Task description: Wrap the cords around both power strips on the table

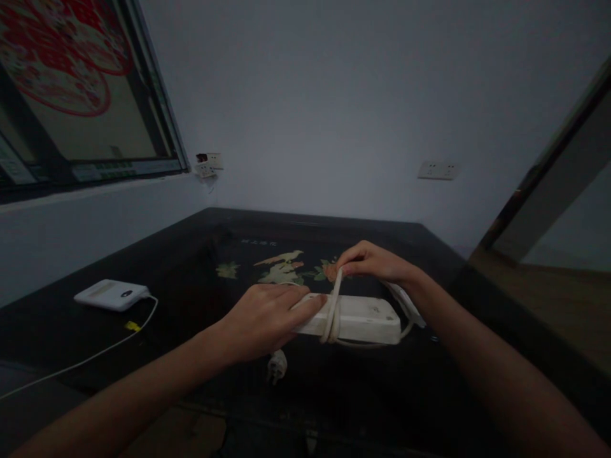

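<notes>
A white plastic box with a thin cable [113, 294] is lying near the black table's [191, 245] left edge. My left hand [267, 318] is clamping the long white plastic power strip [367, 318] above the table's front edge; my right hand [370, 261] is pinching its off-white cord [336, 299], wrapped around the middle. The rigid strip is probably staying light, the cord springy, so I'm judging the strip's end the best grip.
</notes>
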### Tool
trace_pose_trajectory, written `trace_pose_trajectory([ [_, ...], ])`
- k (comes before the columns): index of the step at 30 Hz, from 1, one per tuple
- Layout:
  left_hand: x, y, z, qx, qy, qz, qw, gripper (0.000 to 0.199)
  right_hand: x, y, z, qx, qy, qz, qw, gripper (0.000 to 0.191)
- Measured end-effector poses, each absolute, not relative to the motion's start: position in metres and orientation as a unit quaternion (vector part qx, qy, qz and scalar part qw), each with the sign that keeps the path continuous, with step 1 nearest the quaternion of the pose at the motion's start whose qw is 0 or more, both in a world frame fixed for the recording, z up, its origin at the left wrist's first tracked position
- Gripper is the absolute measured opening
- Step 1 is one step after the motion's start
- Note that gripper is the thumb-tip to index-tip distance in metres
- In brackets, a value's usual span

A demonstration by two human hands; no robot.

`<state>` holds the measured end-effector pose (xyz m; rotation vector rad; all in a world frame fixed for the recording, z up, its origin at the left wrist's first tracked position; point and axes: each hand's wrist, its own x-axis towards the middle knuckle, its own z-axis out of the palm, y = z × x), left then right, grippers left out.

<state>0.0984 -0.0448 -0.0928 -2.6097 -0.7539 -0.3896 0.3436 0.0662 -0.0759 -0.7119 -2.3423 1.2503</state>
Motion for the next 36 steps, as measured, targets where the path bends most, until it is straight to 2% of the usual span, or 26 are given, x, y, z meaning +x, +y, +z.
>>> trace_pose_trajectory([
  [4,0.096,-0.043,-0.101,-0.915,-0.245,-0.256,0.193,0.036,0.331,0.063,-0.089,-0.241,-0.808,0.492,0.218,0.027],
  [8,0.097,-0.046,-0.111,-0.868,-0.34,-0.356,0.066,0.039,0.322,0.056,-0.098,-0.245,-0.807,0.463,0.273,0.027],
  [10,0.099,-0.047,-0.113,-0.829,-0.393,-0.398,-0.018,0.049,0.318,0.052,-0.103,-0.249,-0.818,0.425,0.298,0.031],
  [14,0.101,-0.046,-0.113,-0.772,-0.431,-0.447,-0.135,0.076,0.315,0.045,-0.109,-0.236,-0.842,0.394,0.282,0.039],
  [22,0.1,-0.031,-0.108,-0.679,-0.421,-0.528,-0.288,0.059,0.316,0.019,-0.095,-0.316,-0.87,0.306,0.224,0.03],
  [27,0.085,-0.013,-0.11,-0.573,-0.424,-0.569,-0.41,0.056,0.34,0.013,-0.11,-0.426,-0.808,0.319,0.254,0.028],
  [30,0.07,0.001,-0.115,-0.522,-0.435,-0.601,-0.42,0.057,0.358,0.01,-0.115,-0.45,-0.721,0.446,0.281,0.032],
  [32,0.062,0.009,-0.121,-0.5,-0.444,-0.611,-0.424,0.056,0.364,0.005,-0.113,-0.437,-0.662,0.512,0.329,0.036],
  [34,0.056,0.016,-0.127,-0.488,-0.452,-0.605,-0.438,0.054,0.362,-0.002,-0.107,-0.426,-0.66,0.494,0.373,0.036],
  [36,0.054,0.021,-0.133,-0.489,-0.461,-0.587,-0.451,0.054,0.355,-0.011,-0.098,-0.424,-0.711,0.401,0.391,0.033],
])
